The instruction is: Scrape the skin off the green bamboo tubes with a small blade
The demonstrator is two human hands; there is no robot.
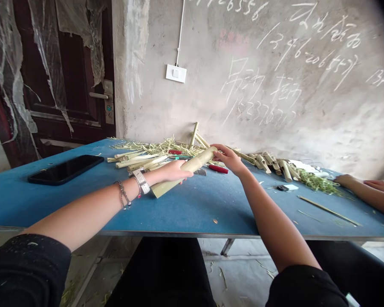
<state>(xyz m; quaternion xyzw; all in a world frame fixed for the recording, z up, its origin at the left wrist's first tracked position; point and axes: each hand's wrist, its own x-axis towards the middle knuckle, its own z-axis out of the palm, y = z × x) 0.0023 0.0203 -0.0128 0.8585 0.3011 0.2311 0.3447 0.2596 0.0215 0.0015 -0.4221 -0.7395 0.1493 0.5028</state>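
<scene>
A thick, pale green bamboo tube (196, 162) slants over the blue table, its near end low on the left and its far end up to the right. My left hand (175, 171), with a watch and bracelets at the wrist, is wrapped round its middle. At the far end, my right hand (226, 157) grips the tube with thumb and fingers. Just beyond my hands are a bundle of cut bamboo pieces (140, 162) and a heap of thin shavings (160, 147). A red-handled tool (217, 169) rests below my right hand.
The blue table (185, 213) holds a black phone (66, 169) at the left. Short bamboo tubes (268, 163), green shavings (319, 182), a small black key-like item (283, 187) and a thin stick (329, 210) lie at the right, near another person's hands (348, 181). A wall stands behind.
</scene>
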